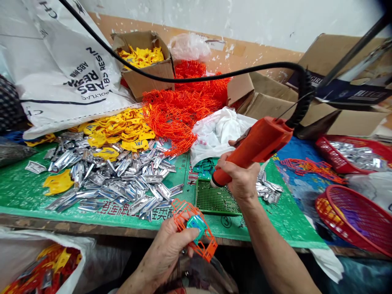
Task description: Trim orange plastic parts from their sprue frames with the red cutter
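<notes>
My left hand grips an orange plastic frame just beyond the table's front edge. A small teal plastic piece lies on that frame, under my thumb. My right hand is wrapped round an orange-red power screwdriver, held tilted with its dark nose pointing down and left. The nose is over a shallow green basket with small dark bits in it, too small to name. Whether the tip touches them, I cannot tell. Behind the basket lie more teal pieces.
Shiny metal plates and yellow plastic parts are heaped on the left. Orange frames pile up behind, near a cardboard box. Red baskets stand at the right. A black cable loops overhead to the screwdriver.
</notes>
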`<state>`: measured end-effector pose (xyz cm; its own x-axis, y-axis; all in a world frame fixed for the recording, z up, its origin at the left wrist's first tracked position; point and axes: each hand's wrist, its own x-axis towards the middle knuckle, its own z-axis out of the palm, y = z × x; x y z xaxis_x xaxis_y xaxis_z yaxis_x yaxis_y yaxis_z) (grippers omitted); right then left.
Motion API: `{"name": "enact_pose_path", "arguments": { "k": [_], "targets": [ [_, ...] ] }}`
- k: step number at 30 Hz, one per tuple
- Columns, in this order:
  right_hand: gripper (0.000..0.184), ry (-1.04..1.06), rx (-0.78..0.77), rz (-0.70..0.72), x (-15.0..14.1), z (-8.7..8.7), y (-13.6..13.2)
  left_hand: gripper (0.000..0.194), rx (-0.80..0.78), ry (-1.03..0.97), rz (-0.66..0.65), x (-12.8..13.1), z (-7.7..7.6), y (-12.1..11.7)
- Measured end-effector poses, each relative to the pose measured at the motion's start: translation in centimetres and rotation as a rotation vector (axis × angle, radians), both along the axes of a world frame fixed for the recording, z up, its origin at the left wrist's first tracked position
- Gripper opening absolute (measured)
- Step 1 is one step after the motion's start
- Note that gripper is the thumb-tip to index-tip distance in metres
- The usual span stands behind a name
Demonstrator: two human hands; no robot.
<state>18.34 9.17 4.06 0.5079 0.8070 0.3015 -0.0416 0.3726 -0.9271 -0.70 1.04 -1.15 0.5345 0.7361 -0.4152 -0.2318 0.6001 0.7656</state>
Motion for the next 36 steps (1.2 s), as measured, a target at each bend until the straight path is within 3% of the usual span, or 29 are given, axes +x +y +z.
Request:
{"name": "enact_pose_path", "arguments": {
  "k": [27, 36],
  "targets": [
    [0.019, 0.017, 0.007, -0.037, -0.23, 0.26, 0.15, 0.017, -0.035, 0.002, -0.002, 0.08, 0.22, 0.09],
    [0.013, -0.050, 0.008, -0.014, 0.00, -0.27, 0.17, 0.017, -0.058, -0.013, 0.012, 0.10, -0.23, 0.04]
  ]
}}
